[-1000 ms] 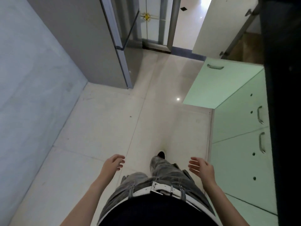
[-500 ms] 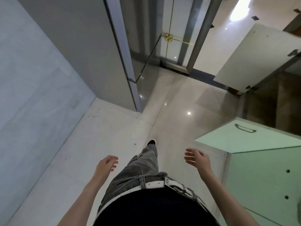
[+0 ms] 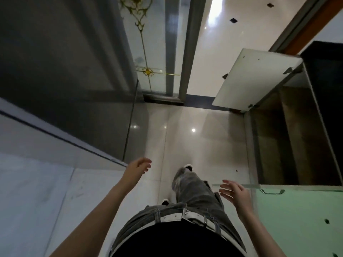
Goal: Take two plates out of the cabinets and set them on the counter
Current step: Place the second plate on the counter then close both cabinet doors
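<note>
A view from head height, looking steeply down at a person standing on a pale, glossy tiled floor [image 3: 194,138]. Both bare forearms reach forward, and both hands are empty with fingers spread loosely. The left hand [image 3: 138,168] hangs above the floor near the lower end of a grey wall panel [image 3: 65,80]. The right hand [image 3: 234,193], palm turned inward, hovers just beside the top edge of a pale green cabinet door [image 3: 300,219], not touching it. That door fills the lower right corner and carries a curved metal handle [image 3: 272,191] near its top edge.

Between the arms are grey jeans [image 3: 194,191], a white belt [image 3: 185,216] and a dark top. One shoe [image 3: 187,166] steps ahead; the toe of the other shoe [image 3: 164,202] shows close behind.

On the right, beyond the green door, a lower cabinet [image 3: 289,141] stands open, its dark brownish interior stretching away from the viewer along the right edge. Its white door [image 3: 254,80] swings out over the floor, hinges on the right. No plates can be made out inside; the interior is dim and blurred.

Ahead, a glass door [image 3: 154,43] with a gold ornamental pattern sits in a metal frame [image 3: 191,49], with a brighter tiled room behind it. The floor between the person and the open cabinet is bare. The worktop is outside the view.
</note>
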### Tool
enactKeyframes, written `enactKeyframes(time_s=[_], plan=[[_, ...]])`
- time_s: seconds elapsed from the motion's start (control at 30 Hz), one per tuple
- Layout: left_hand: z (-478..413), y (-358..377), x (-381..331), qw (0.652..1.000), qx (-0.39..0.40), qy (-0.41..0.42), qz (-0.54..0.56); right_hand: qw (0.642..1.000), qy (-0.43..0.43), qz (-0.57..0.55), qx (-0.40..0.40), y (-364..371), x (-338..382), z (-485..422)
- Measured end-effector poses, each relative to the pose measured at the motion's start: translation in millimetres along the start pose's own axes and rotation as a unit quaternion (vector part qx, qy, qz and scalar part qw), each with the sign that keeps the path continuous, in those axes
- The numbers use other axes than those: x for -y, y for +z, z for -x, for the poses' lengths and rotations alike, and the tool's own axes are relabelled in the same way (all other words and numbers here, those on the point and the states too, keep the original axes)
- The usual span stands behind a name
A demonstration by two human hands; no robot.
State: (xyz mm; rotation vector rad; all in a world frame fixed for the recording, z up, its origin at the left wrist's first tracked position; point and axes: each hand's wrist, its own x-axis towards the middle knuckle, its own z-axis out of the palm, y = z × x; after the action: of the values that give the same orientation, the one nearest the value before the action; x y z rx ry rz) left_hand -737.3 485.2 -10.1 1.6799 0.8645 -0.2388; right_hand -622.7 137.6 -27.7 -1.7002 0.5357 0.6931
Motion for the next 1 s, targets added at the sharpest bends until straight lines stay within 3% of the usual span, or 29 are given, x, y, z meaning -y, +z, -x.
enactKeyframes(time_s=[0.27, 0.57, 0.77, 1.0], plan=[[-144, -2, -81, 0.999, 0.026, -0.018, -0.033, 0.997, 0.035, -0.05, -0.048, 25, 92, -114], [-275, -14, -189, 0.998, 0.022, -0.021, -0.054, 0.994, 0.011, -0.091, -0.062, 50, 232, -219], [-385, 8, -263, 0.989, 0.099, -0.013, -0.11, 0.982, 0.024, -0.145, -0.116, 58, 276, -282], [-514, 72, -394, 0.946, 0.219, 0.08, -0.223, 0.939, 0.056, -0.254, -0.226, 47, 324, -314]])
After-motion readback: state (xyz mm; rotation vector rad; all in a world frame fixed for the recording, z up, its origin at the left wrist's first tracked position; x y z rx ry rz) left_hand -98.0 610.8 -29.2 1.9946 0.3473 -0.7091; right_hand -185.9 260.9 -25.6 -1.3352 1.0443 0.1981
